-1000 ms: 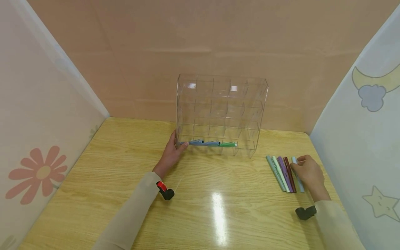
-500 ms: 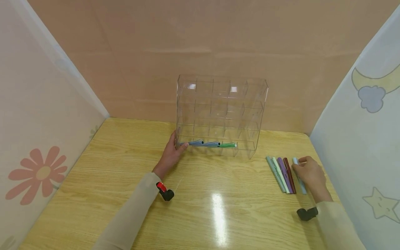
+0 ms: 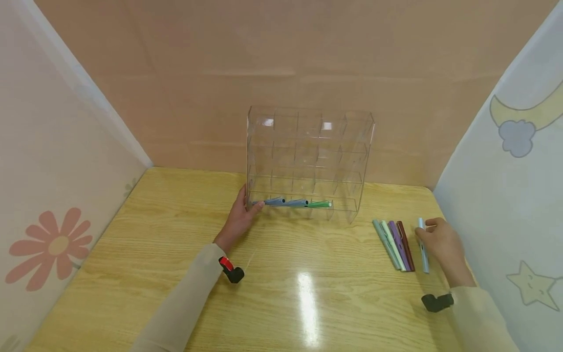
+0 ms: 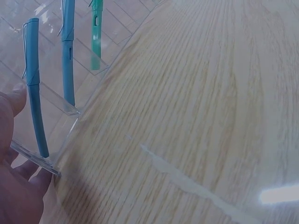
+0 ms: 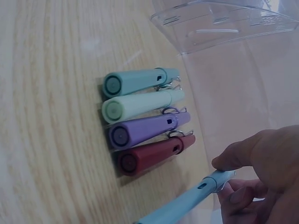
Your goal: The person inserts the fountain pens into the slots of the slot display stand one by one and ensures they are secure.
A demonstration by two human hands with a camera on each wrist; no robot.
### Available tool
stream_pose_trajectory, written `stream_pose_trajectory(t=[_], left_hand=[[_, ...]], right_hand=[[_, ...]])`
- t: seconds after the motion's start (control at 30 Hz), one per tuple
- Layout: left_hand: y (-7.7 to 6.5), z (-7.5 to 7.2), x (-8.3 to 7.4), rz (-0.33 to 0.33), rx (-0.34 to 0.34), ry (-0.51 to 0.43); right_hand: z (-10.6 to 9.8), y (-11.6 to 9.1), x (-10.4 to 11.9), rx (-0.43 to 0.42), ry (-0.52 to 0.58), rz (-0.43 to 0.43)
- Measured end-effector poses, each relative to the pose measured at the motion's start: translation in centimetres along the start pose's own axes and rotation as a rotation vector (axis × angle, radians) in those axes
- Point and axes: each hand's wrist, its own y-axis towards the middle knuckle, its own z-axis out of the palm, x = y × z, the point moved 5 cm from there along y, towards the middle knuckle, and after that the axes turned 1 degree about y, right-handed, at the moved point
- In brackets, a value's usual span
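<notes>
My left hand (image 3: 239, 215) grips the lower left side of a clear acrylic rack (image 3: 363, 183), thumb in front and fingers behind its side wall. Along the rack's bottom tier lie two blue pens (image 4: 32, 84) and a green pen (image 4: 96, 37), end to end in the head view. On the right, my right hand (image 3: 445, 247) pinches a light blue pen (image 3: 424, 256) near its capped end, between thumb and fingers. Left of it, side by side on the table, are a grey-green pen (image 5: 140, 81), a pale green pen (image 5: 142, 103), a purple pen (image 5: 145, 130) and a dark red pen (image 5: 154, 154).
The wooden table (image 3: 211, 313) runs back to a tan wall (image 3: 198, 88). White printed panels (image 3: 519, 195) stand on either side, the right one close to the right forearm. The rack's upper tiers are split into small compartments by clear dividers.
My right hand has shifted slightly right with the light blue pen, widening its gap from the other pens. The pen now points straighter toward the back. My left hand stays on the rack.
</notes>
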Motion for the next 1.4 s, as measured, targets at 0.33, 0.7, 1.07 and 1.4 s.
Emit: stream_pose_trajectory(t=[0.33, 0.7, 1.07, 1.4], left_hand=[[-0.1, -0.1, 0.0, 0.013, -0.002, 0.010], [-0.2, 0.0, 0.0, 0.007, -0.001, 0.016], [0.1, -0.1, 0.0, 0.006, -0.008, 0.008], [-0.1, -0.1, -0.2, -0.004, 0.004, 0.008]], right_hand=[[-0.8, -0.6, 0.5, -0.016, -0.002, -0.023], [-1.3, -1.2, 0.9, -0.035, -0.018, -0.018], [-2.2, -1.8, 1.7, -0.032, -0.033, -0.047], [-2.6, -2.0, 2.1, -0.053, -0.034, -0.090]])
